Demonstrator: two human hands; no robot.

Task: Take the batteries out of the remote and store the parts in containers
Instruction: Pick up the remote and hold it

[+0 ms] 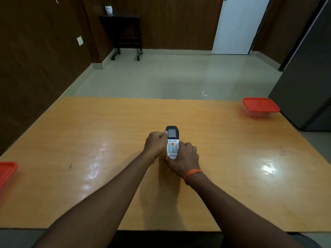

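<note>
Remote first: it sits near the middle of the orange-brown table, white in the body with a dark top end and a small screen, button side up, and both hands are closed on it. The left hand grips the upper left edge with its thumb up by the screen, and the right hand, the one with an orange band at the wrist, wraps the lower end from the right. From where I stand I cannot tell whether the remote rests on the table or is lifted just off it. My reading is that this is the very start of the job: the back of the remote is hidden, no cover and no battery is anywhere in sight, so the compartment looks unopened. The next move, I would judge, calls for turning the remote face down and sliding the back cover off with a thumb while the other hand steadies the body. Counting up: one remote, two hands, and two red-lidded containers, both with lids on, one container at the far right corner and the other container at the left edge, half out of sight; each is well apart from the remote. Batteries seen: none.
</note>
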